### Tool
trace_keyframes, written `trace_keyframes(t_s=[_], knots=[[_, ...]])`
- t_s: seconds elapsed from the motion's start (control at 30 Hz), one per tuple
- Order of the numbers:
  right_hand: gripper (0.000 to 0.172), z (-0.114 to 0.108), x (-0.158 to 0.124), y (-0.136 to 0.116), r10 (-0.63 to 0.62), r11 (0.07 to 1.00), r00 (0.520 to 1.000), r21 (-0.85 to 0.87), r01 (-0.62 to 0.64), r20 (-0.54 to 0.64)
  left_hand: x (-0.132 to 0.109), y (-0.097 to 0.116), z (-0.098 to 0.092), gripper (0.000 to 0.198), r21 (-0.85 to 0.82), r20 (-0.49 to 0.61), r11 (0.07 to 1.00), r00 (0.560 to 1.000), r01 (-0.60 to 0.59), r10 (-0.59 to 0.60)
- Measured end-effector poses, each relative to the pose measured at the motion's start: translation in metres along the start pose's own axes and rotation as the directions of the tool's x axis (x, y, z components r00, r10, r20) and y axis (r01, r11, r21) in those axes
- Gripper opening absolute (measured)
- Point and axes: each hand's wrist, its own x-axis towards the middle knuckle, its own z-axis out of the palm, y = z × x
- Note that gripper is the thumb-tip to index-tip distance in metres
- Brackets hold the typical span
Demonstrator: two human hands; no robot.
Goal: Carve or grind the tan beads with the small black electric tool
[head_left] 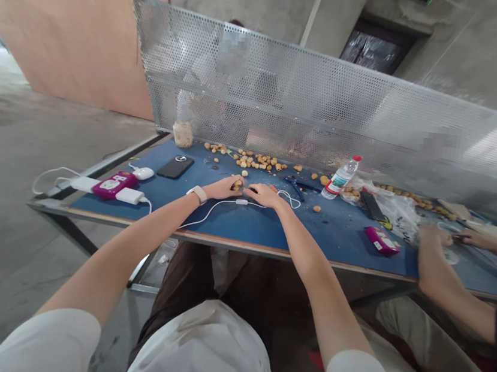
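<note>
My left hand (224, 188) rests on the blue table (270, 228) with its fingers curled round a small tan nut-like piece (237, 183). My right hand (264, 194) lies just to its right, fingers closed and pointing toward the same piece; what it grips is too small to make out. A white cable (223, 204) runs under both wrists. A band sits on my left wrist (197, 192).
Several tan pieces (256, 161) lie scattered along the perforated metal screen (330, 111). A black phone (175, 167), pink power bank (114, 185), white charger (129, 196), blue pliers (298, 186) and a water bottle (341, 177) sit around. A co-worker's hands (437, 236) work at right.
</note>
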Motion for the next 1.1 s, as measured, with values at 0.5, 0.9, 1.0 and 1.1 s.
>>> trace_keyframes(t_s=[0.5, 0.9, 1.0, 1.1], knots=[[0.060, -0.0031, -0.0021, -0.0058, 0.031, 0.999, 0.999, 0.037, -0.031, 0.006, 0.0002, -0.0018, 0.0015, 0.036, 0.015, 0.007, 1.000, 1.000, 0.000, 0.000], [0.067, -0.0038, -0.0016, -0.0060, 0.028, 0.998, 1.000, 0.051, -0.028, 0.003, 0.0001, 0.0005, 0.0009, 0.039, 0.014, 0.025, 1.000, 1.000, 0.009, -0.010], [0.061, -0.0036, -0.0017, -0.0059, 0.038, 0.999, 0.999, 0.021, -0.038, 0.023, -0.0001, 0.0011, 0.0013, 0.035, -0.001, 0.015, 1.000, 1.000, -0.008, 0.008], [0.058, -0.0037, -0.0021, -0.0056, 0.026, 1.000, 0.999, 0.001, -0.026, 0.021, -0.0003, 0.0021, 0.0009, 0.034, -0.013, 0.011, 1.000, 1.000, -0.008, 0.008]])
